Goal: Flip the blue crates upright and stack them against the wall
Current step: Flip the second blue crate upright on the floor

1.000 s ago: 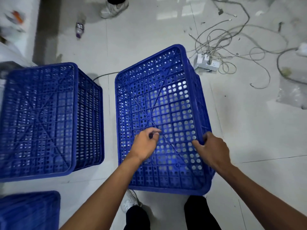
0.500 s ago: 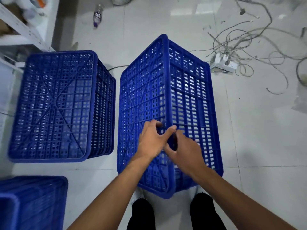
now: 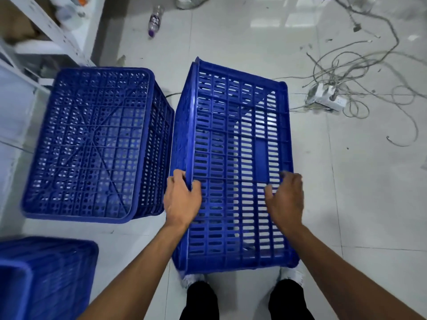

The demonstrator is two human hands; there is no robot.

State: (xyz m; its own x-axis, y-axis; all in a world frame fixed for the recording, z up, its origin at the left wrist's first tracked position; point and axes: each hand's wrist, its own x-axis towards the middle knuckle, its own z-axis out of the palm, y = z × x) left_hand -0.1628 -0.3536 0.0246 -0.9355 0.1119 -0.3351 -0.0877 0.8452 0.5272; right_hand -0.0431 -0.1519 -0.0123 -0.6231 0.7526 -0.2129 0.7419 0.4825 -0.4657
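A blue slotted crate (image 3: 233,139) lies on its side on the floor in front of me, a long slotted wall facing up. My left hand (image 3: 182,199) grips its upper left edge, fingers curled over the corner rim. My right hand (image 3: 285,199) rests on the slotted wall near the right rim, fingers bent against the slots. A second blue crate (image 3: 92,144) stands upside down to the left, its perforated bottom facing up. The corner of a third blue crate (image 3: 46,278) shows at the bottom left.
White shelving (image 3: 46,42) stands at the top left along the wall. A plastic bottle (image 3: 154,20) lies on the tiled floor beyond the crates. A power strip (image 3: 328,100) and tangled cables (image 3: 360,65) spread at the right. My shoes sit under the crate's near end.
The middle crate has rolled from bottom-up onto its side. My hands have spread apart: the left now holds the left edge, the right has moved to the right rim.
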